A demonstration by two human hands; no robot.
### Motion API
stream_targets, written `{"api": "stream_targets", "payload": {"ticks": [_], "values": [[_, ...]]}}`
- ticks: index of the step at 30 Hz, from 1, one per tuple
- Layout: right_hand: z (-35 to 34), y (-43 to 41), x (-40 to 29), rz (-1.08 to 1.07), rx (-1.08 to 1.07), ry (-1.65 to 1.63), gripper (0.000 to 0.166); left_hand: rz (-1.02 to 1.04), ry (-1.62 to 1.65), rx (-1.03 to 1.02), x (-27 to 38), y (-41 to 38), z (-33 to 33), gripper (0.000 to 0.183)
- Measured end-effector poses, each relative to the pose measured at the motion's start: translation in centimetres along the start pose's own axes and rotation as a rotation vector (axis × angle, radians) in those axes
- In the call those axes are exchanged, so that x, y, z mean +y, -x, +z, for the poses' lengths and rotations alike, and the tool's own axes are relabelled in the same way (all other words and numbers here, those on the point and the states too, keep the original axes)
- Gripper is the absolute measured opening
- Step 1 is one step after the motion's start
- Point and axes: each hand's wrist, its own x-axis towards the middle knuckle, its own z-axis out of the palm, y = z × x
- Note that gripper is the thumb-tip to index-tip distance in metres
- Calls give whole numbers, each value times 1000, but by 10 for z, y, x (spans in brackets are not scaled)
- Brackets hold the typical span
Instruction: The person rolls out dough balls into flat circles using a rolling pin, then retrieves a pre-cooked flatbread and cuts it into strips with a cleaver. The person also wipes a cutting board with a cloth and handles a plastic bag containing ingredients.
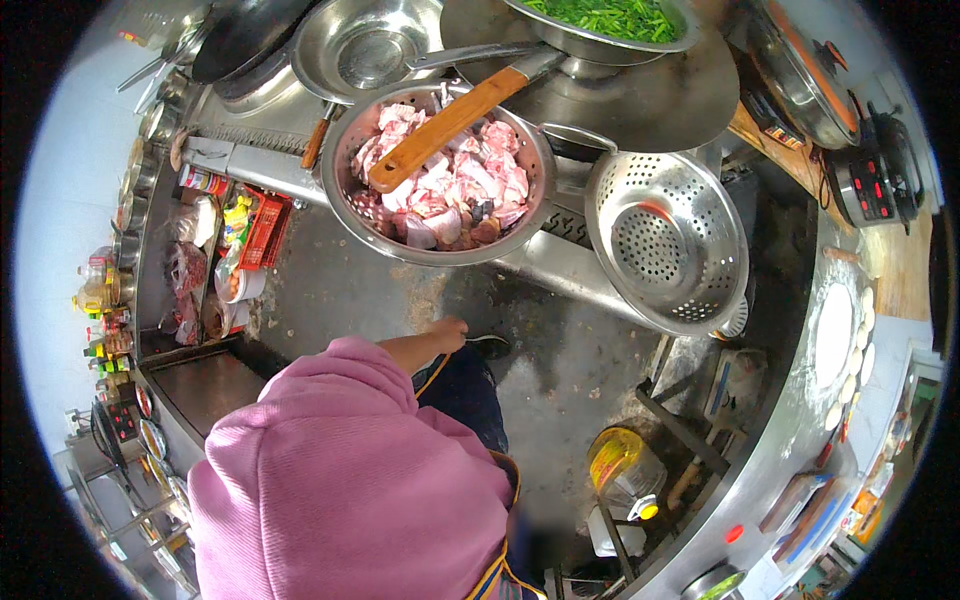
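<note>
My left hand (448, 335), at the end of a pink sleeve (360, 367), hangs low in front of my body above the floor. Its fingers are too small and turned away to show whether they hold anything. My right hand is out of view. Before me, a steel colander (341, 217) is heaped with raw chopped meat (450, 187), pale pink with darker pieces at the near side. Across it runs a wooden handle (442, 131) with a metal neck. To its right a second steel colander (651, 244) tilts, with nothing in it.
Behind stand a steel bowl of chopped greens (611, 19) over a broad dark metal surface (637, 112), and a shallow steel basin (367, 56). A floured counter (802, 360) with dough pieces curves along the right. An oil jug (626, 465) stands low. Left shelves hold a red basket (262, 229).
</note>
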Motion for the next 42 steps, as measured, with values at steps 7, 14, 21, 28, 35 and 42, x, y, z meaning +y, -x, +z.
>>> {"api": "stream_targets", "payload": {"ticks": [7, 14, 21, 28, 35, 42], "values": [[-7, -11, -7, 27, -15, -93, 13, 71, 180, -18, 18, 22, -11, 32], [-96, -102, -50, -162, 267, -631, 8, -228, 281, 205, -67, 64, -14, 35], [-236, -142, -221, -685, 241, -338, 12, -424, 359, 272, -133, 82, 19, 32], [-284, -170, -289, -1047, 75, -199, 11, -413, 566, 433, -73, 145, 49, 31], [-334, -185, -372, -1442, 90, -309, 20, -582, 770, 461, -40, 201, 99, 33], [-366, -187, -479, -1573, 220, 3, 24, -737, 796, 473, -51, 230, 141, 36]]}}
